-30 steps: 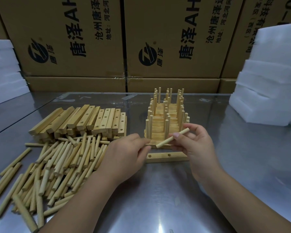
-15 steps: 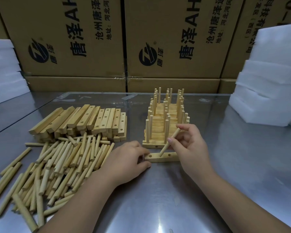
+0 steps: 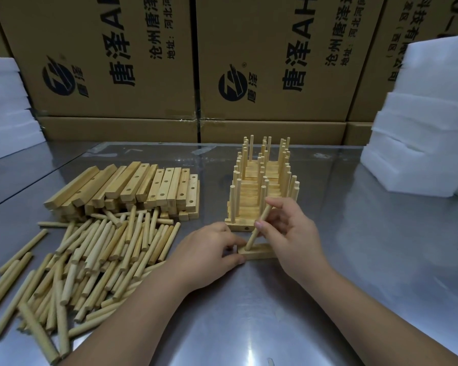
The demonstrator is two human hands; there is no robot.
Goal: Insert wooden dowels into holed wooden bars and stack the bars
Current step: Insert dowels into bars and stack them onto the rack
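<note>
A short holed wooden bar (image 3: 259, 252) lies on the steel table in front of me. My left hand (image 3: 209, 252) pinches its left end. My right hand (image 3: 291, 233) pinches a dowel (image 3: 257, 229) that leans to the right, its lower tip in the bar's left hole. Right behind stands the stack of finished bars (image 3: 262, 191) with several upright dowels. Loose dowels (image 3: 95, 260) lie in a heap on the left, and holed bars (image 3: 143, 188) are piled behind them.
Cardboard boxes (image 3: 249, 62) wall off the back of the table. White foam slabs (image 3: 423, 143) are stacked at the right and more foam slabs (image 3: 3, 112) at the far left. Bare steel tabletop (image 3: 368, 260) stretches to the right and front.
My right hand has brought the dowel down from level in the air to steep, with its tip in the bar's left hole. My left hand has taken hold of the bar's left end.
</note>
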